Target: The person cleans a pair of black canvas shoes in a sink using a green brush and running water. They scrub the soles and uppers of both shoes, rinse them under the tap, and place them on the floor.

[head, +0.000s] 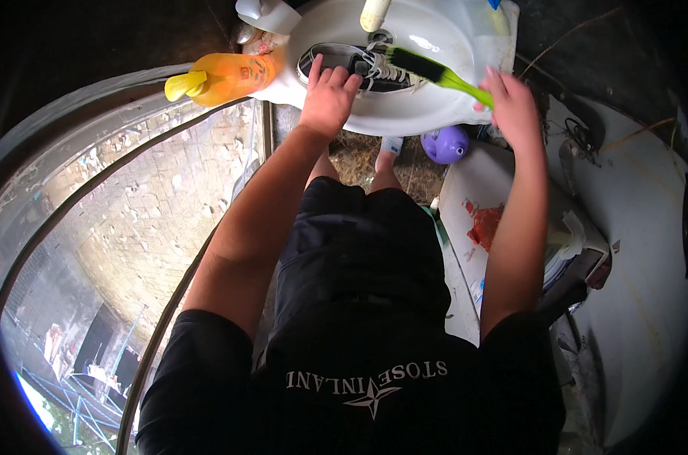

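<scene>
A black and white lace-up canvas shoe [386,84] lies on its sole in a white washbasin [412,116], its laced front to the right. My left hand [330,94] rests on the shoe's heel end, one finger stretched over the opening. In my right hand [509,102] is the handle of a green scrubbing brush [463,85] with dark bristles. The brush head slants over the laces; whether it touches them I cannot tell. Above the shoe are the drain [380,36] and a pale spout [374,14].
An orange bottle with a yellow cap [236,77] lies at the basin's left, near a white container [269,16]. A purple container [446,144] is below the basin's front edge. A window [145,199] borders the left; a white cabinet [463,193] stands by my right arm.
</scene>
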Available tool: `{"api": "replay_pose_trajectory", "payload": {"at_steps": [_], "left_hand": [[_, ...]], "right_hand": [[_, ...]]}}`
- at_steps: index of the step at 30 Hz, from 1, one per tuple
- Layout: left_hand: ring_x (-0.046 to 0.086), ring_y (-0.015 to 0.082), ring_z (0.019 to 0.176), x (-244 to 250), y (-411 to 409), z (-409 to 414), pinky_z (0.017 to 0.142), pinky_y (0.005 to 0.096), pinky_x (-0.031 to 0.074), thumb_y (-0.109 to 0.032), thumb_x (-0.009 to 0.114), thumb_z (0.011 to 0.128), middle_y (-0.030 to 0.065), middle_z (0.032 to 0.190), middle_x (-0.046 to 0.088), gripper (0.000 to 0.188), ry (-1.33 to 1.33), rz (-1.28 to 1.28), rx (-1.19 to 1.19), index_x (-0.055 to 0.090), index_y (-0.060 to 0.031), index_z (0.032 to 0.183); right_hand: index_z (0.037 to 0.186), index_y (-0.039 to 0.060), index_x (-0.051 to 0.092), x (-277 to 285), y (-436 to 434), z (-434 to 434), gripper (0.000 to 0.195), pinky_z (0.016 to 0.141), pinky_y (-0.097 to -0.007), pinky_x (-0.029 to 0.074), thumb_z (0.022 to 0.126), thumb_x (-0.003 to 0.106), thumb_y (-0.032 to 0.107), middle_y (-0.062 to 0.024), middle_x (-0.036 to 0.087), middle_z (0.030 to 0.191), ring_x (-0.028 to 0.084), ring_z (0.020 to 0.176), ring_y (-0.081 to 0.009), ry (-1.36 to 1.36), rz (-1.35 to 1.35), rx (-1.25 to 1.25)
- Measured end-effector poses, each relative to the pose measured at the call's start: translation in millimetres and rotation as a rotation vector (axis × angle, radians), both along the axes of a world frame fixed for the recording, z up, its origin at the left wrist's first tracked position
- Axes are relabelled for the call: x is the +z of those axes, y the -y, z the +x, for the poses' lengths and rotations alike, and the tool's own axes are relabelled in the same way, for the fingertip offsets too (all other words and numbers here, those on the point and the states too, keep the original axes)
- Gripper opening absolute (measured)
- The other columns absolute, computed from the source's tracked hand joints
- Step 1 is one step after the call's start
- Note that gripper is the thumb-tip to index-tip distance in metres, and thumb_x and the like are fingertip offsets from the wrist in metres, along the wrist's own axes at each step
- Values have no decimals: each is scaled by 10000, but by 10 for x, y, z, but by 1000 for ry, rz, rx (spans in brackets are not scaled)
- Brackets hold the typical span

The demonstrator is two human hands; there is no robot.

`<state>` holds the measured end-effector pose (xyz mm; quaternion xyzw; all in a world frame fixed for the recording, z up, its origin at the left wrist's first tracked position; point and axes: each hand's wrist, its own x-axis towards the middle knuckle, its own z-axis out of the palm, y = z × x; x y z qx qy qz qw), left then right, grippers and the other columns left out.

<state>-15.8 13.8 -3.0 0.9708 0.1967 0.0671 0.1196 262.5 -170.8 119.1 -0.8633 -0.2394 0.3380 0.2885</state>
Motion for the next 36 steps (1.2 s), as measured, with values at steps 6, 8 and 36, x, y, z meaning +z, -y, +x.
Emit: {"api": "replay_pose_trajectory", "payload": {"at_steps": [6, 8, 36], "left_hand": [[650, 278, 1007, -208, -105, 9, 1268, 577, 260, -91, 582, 902, 72, 957, 619, 300, 65, -33, -65, 712, -138, 1168], [654, 273, 996, -236, -96, -105, 1269, 572, 263, -94, 587, 897, 67, 954, 624, 298, 44, -38, 2, 716, -141, 1161], [532, 330, 1275, -36, -125, -10, 1250, 561, 276, -165, 648, 850, 111, 1224, 616, 329, -1, 29, 56, 694, -118, 1173]], "right_hand": [[1264, -24, 654, -871, -1373, 445, 564, 897, -513, 569, 1008, 592, 475, -251, 711, 1214, 705, 1117, -424, -635, 448, -423], [1260, -23, 665, -459, -1860, 265, 581, 922, -504, 566, 1016, 583, 497, -240, 678, 1302, 702, 1121, -420, 43, -108, 206], [1162, 22, 718, -876, -2197, 661, 324, 942, -489, 563, 952, 531, 183, -217, 737, 1188, 715, 1111, -374, 813, -392, 737]]}}
